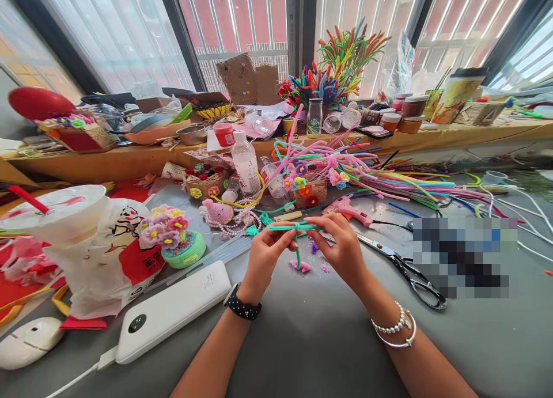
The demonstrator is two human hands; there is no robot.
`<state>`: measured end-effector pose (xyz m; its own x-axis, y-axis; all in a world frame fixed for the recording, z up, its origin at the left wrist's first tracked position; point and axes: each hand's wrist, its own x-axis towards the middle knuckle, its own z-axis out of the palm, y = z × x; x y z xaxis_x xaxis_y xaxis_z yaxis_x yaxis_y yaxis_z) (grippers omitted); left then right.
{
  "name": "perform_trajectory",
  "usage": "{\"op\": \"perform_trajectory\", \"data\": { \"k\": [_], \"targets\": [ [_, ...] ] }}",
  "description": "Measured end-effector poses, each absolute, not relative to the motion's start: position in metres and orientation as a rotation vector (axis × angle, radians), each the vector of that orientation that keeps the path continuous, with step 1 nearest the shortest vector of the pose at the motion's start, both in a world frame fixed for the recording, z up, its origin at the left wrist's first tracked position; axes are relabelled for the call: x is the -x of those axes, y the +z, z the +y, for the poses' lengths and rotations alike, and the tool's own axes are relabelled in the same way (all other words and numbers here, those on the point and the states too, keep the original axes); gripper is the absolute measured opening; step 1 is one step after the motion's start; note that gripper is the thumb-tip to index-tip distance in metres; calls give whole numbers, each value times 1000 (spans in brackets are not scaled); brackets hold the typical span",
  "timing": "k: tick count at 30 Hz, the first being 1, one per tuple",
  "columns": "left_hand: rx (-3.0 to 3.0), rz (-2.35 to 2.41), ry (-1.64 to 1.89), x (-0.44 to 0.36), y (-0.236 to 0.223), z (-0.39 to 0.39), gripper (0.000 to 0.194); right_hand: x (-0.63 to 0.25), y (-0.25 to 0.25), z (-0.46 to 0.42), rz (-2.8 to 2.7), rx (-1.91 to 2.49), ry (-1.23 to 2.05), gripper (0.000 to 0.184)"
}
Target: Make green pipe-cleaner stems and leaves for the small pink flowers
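Note:
Between my two hands is a green pipe cleaner, crossed or looped at its middle, one end hanging down. My left hand pinches its left side between thumb and fingers. On the other side, my right hand grips it near the crossing. Pink fuzzy scraps lie on the grey table just below. Behind the hands are a pink hot glue gun and a small pink crocheted piece with pearl strings. Black-handled scissors rest to the right of my right hand.
A white power bank with a cable, a computer mouse and a bagged cup stand left. A bundle of coloured pipe cleaners stretches across the back right. Jars and craft goods crowd the window ledge.

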<state>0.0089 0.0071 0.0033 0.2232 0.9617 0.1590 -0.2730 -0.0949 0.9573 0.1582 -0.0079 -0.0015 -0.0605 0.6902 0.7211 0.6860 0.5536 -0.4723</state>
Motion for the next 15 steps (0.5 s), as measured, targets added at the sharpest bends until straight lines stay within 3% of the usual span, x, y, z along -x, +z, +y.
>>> {"op": "perform_trajectory", "data": {
  "k": [5,9,15],
  "targets": [
    [-1096,796,1326,-7,4,9,7,-173,4,-6,-1481,1206,-227,38],
    [-993,812,1344,-7,6,9,7,-181,6,-8,-1314,1137,-241,29],
    [-935,774,1281,-9,6,9,7,-159,2,-11,-1793,1007,-215,32]
  ]
}}
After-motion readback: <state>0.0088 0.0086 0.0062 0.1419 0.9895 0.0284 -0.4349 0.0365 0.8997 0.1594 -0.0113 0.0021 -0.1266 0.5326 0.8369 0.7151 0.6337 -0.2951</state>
